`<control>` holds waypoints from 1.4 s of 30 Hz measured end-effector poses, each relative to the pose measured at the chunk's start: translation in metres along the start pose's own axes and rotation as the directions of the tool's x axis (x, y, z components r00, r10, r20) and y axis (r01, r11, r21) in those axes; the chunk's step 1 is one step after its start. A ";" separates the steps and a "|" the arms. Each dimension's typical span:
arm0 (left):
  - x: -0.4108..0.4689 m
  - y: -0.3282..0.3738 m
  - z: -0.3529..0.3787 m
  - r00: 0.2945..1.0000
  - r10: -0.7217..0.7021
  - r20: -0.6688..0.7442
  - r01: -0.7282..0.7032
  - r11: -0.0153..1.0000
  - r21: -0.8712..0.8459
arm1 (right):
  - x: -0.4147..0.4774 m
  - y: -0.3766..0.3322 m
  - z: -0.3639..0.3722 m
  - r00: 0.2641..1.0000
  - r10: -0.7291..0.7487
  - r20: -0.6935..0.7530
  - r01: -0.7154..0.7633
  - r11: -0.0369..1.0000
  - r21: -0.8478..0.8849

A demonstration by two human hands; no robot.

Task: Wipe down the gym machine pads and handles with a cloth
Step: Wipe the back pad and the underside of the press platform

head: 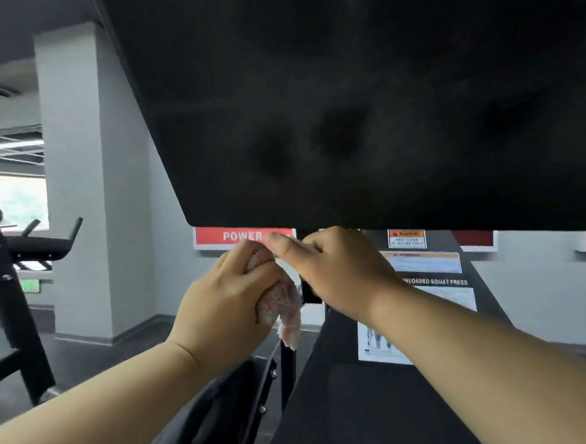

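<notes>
step: sorting out the cloth (279, 305), I'd guess
cloth: just under the black pad (347, 115) edge
left hand (221, 305): curled round it
right hand (342, 270): pinching its top
next: probably press it flat up onto the black pad

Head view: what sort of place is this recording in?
Most likely a gym: a big black machine pad overhead, a frame label reading "loaded squat press", and another black exercise machine at the left.

"POWER" red sign (217, 237), "SQUAT PRESS" placard (436, 282)
</notes>
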State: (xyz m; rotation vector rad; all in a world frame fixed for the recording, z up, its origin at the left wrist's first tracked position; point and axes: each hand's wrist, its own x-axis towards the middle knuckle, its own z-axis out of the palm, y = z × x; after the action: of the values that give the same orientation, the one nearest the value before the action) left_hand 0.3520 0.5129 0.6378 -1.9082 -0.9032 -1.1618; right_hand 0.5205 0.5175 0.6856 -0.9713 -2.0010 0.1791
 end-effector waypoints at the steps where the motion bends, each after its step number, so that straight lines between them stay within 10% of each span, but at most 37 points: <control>1: -0.010 0.007 0.010 0.999 -0.010 0.034 0.011 1.000 -0.024 | -0.012 0.012 0.002 0.999 0.037 0.016 -0.038 0.999 0.020; 9: -0.101 0.106 0.104 0.928 -0.074 0.365 0.180 0.947 -0.267 | -0.132 0.132 0.024 0.942 0.307 0.135 -0.316 0.948 0.045; 15: -0.164 0.200 0.174 0.812 -0.012 0.583 0.320 0.845 -0.428 | -0.230 0.224 0.012 0.757 0.596 0.268 -0.616 0.788 -0.013; 24: -0.252 0.317 0.244 0.332 0.216 0.918 0.476 0.802 -0.361 | -0.381 0.342 0.024 0.449 0.793 0.412 -0.758 0.582 -0.293; 28: -0.284 0.344 0.267 0.228 0.251 0.941 0.534 0.776 -0.336 | -0.433 0.387 0.041 0.322 0.850 0.417 -0.806 0.477 -0.351; 42: -0.348 0.370 0.334 0.238 0.193 0.952 0.688 0.658 -0.306 | -0.533 0.473 0.132 0.077 0.960 0.269 -0.943 0.157 -0.292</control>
State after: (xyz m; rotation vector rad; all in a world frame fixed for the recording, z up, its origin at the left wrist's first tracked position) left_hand 0.6795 0.5424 0.1272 -3.3847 -1.6653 -0.2769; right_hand 0.8519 0.5012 0.0412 -2.3694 -1.2590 1.1795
